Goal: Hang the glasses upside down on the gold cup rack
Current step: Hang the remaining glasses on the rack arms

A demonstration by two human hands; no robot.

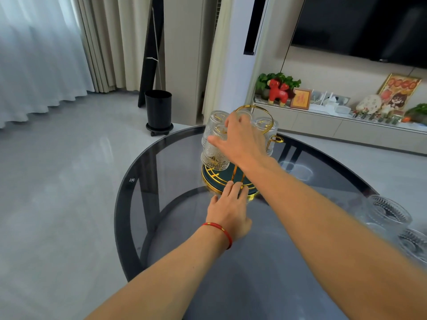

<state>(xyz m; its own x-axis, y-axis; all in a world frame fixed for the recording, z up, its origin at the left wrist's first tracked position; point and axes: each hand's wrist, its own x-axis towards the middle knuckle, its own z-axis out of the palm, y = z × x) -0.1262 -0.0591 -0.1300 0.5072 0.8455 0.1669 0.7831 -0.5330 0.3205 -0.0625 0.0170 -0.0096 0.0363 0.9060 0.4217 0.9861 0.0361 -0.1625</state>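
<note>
Right hand hiding the rack centre and part of the hung glasses, its grip unclear, two blurred glasses at right, lower one cut off by the frame edge

Round smoked-glass table, gold cup rack mid-table, loose glasses at right edge

light: bright daylight via curtains | glare: floor sheen | edges: wide-angle bend, slight blur

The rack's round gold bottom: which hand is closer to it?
Left. The left hand has fingertips touching the rack's base; the right hand is higher, on a hanging glass.
</note>
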